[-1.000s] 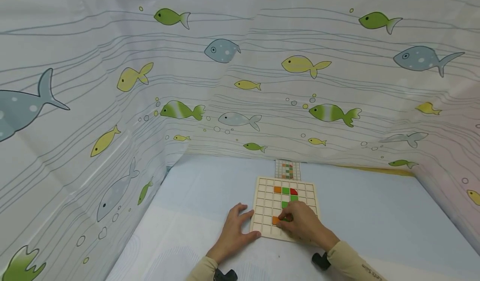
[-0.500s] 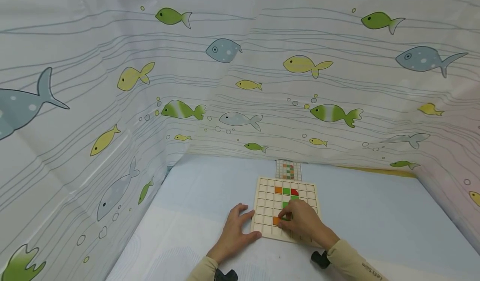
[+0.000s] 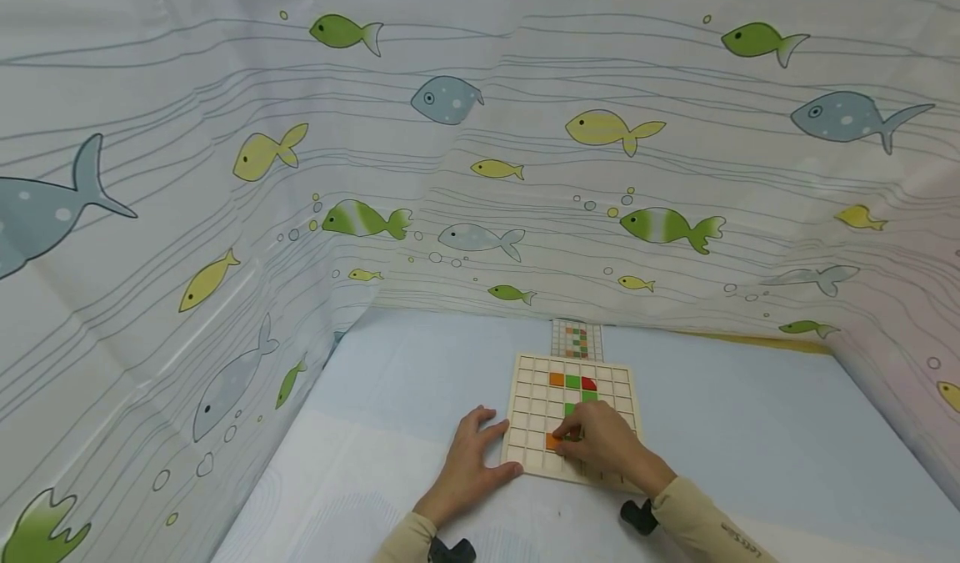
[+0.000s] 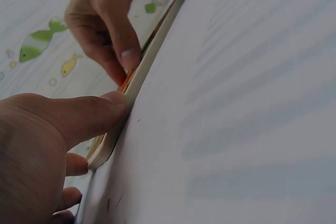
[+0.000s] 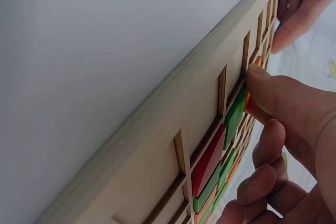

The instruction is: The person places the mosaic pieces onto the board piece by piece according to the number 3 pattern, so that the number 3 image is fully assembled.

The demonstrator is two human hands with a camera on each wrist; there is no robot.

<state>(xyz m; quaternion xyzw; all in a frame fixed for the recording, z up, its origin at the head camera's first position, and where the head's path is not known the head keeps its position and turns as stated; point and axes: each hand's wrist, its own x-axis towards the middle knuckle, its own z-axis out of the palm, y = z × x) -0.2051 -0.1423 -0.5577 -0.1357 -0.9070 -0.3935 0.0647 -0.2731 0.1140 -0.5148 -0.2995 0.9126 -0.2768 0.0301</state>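
Note:
A square wooden grid board (image 3: 529, 404) lies on the table, with coloured tiles in some of its cells. My right hand (image 3: 611, 448) reaches over it, thumb and index finger pinching an orange tile (image 3: 552, 441) in a near row. Beside that tile, in the right wrist view, sit a green tile (image 5: 235, 116) and a red tile (image 5: 209, 160). At the board's near left corner rests my left hand (image 3: 465, 464), fingers spread, its thumb and index finger touching the edges. Farther back on the board are another orange tile (image 3: 557, 379), a green tile (image 3: 573, 381) and a red tile (image 3: 588, 384).
Directly behind the board lies a printed card (image 3: 558, 342) with a coloured grid pattern. A pale cloth covers the table (image 3: 405, 363). Fish-printed sheets (image 3: 480, 196) rise at the back and both sides. Dark camera mounts sit by both wrists.
Both hands stay nearly in place over the second. The right fingers remain at the orange tile, with only a very slight shift; the view itself moves a little.

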